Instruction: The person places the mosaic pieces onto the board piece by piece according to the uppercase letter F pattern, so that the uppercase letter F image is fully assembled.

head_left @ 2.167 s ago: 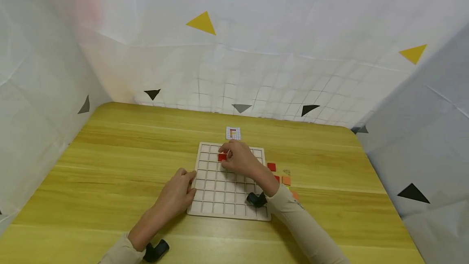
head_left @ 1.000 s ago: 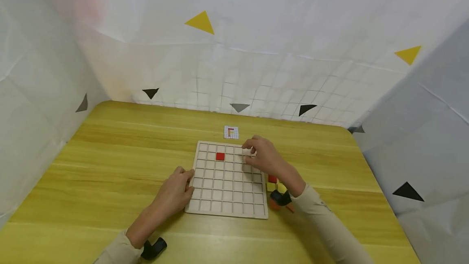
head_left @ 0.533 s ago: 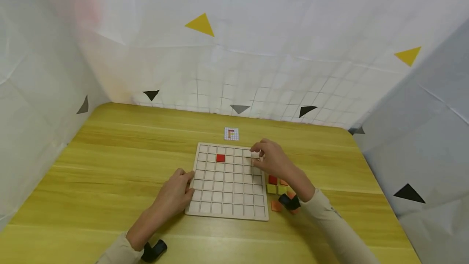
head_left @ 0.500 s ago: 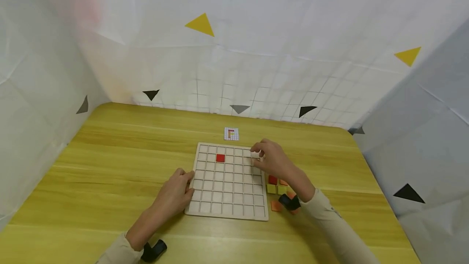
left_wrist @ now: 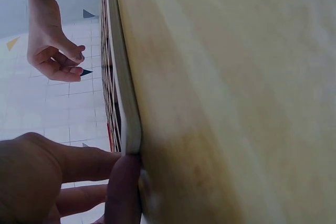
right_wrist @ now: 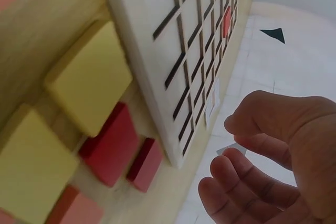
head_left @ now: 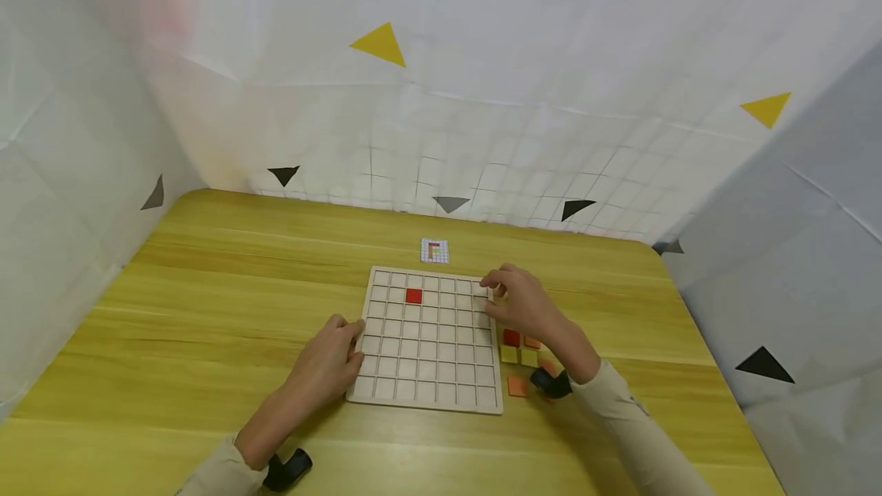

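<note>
A pale grid board (head_left: 418, 406) lies on the table, with one red tile (head_left: 413, 295) in a square of its second row from the back. My left hand (head_left: 318, 364) rests its fingertips against the board's left edge; the left wrist view shows fingers (left_wrist: 86, 163) touching that edge. Over the back right corner hovers my right hand (head_left: 527, 303), its fingers loosely bent and nothing between them, as the right wrist view shows of the same hand (right_wrist: 273, 166). Beside the board's right edge are a red tile (head_left: 511, 337), two yellow tiles (head_left: 508, 354) and several orange tiles (head_left: 517, 386).
A small card (head_left: 434, 250) with a coloured pattern on a grid lies behind the board. A second loose red tile (right_wrist: 144, 164) shows in the right wrist view. White sheeting (head_left: 482, 136) with yellow, black and grey triangles encloses the table's back and sides.
My right hand has moved off the red tile on the board and right to the back right corner. The left hand has stayed at the left edge.
</note>
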A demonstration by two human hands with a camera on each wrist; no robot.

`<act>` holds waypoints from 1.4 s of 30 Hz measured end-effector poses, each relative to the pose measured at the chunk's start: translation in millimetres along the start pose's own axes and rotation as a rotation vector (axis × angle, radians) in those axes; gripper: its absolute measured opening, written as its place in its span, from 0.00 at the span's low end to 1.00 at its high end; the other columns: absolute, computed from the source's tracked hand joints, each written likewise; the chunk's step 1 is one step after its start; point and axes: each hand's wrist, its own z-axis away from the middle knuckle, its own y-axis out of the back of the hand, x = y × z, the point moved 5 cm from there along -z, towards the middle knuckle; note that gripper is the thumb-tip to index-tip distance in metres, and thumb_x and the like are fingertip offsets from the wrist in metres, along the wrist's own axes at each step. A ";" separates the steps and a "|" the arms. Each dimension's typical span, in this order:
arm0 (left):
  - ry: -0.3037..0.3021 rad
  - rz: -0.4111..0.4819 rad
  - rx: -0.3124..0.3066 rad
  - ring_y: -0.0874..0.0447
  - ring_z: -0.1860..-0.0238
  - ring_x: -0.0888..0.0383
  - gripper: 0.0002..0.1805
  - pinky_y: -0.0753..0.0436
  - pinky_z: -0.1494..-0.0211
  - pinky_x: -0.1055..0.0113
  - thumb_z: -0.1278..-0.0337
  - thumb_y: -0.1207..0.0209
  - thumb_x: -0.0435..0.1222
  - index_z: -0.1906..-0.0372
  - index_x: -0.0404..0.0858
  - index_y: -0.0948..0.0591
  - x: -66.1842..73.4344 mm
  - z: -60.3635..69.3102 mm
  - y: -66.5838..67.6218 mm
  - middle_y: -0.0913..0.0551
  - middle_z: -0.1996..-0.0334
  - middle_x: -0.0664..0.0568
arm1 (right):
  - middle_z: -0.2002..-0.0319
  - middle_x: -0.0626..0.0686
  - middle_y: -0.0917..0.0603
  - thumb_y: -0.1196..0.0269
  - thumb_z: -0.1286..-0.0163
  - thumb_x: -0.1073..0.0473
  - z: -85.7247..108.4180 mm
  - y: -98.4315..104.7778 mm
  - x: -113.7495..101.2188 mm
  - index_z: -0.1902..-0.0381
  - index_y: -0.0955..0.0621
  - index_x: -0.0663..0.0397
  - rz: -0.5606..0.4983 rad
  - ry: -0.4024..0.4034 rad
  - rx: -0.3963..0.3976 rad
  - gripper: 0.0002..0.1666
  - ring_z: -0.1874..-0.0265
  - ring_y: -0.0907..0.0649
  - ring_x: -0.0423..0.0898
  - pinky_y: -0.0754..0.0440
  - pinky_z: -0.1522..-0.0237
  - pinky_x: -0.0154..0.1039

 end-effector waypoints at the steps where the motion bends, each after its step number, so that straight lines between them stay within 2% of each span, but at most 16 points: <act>1: -0.002 -0.002 0.001 0.33 0.73 0.58 0.26 0.32 0.74 0.67 0.46 0.34 0.26 0.39 0.26 0.22 0.3 0.1 0.3 0.28 0.63 0.47 | 0.63 0.56 0.19 0.29 0.43 0.68 1.1 0.5 1.4 0.55 0.14 0.63 0.000 0.003 0.006 0.16 0.66 0.18 0.51 0.19 0.63 0.45; 8: -0.009 -0.010 0.010 0.32 0.72 0.57 0.26 0.31 0.73 0.66 0.46 0.34 0.26 0.39 0.26 0.21 -0.2 -1.1 1.4 0.27 0.63 0.46 | 0.62 0.55 0.19 0.31 0.44 0.68 9.5 1.2 11.8 0.55 0.14 0.62 -0.004 -0.020 0.011 0.16 0.65 0.18 0.49 0.18 0.64 0.43; 15: -0.004 -0.015 0.001 0.33 0.72 0.58 0.26 0.32 0.73 0.66 0.45 0.34 0.26 0.39 0.26 0.22 -1.2 -1.4 0.6 0.28 0.64 0.47 | 0.61 0.55 0.18 0.31 0.43 0.67 15.6 -1.1 19.8 0.55 0.14 0.61 0.022 -0.036 0.006 0.15 0.65 0.17 0.51 0.18 0.66 0.43; 26: 0.012 -0.007 -0.011 0.32 0.73 0.58 0.26 0.31 0.74 0.67 0.44 0.34 0.26 0.38 0.27 0.22 -1.9 -0.6 -1.5 0.27 0.63 0.47 | 0.61 0.53 0.18 0.26 0.44 0.63 23.7 -5.9 30.7 0.56 0.14 0.59 0.035 -0.102 -0.054 0.16 0.65 0.17 0.49 0.18 0.64 0.43; 42: -0.018 -0.008 0.000 0.33 0.74 0.59 0.26 0.32 0.75 0.67 0.46 0.34 0.26 0.39 0.26 0.22 0.7 0.2 -0.6 0.28 0.64 0.47 | 0.66 0.50 0.20 0.27 0.45 0.64 25.9 -11.5 37.5 0.58 0.13 0.57 0.049 -0.075 -0.048 0.15 0.72 0.23 0.42 0.23 0.70 0.39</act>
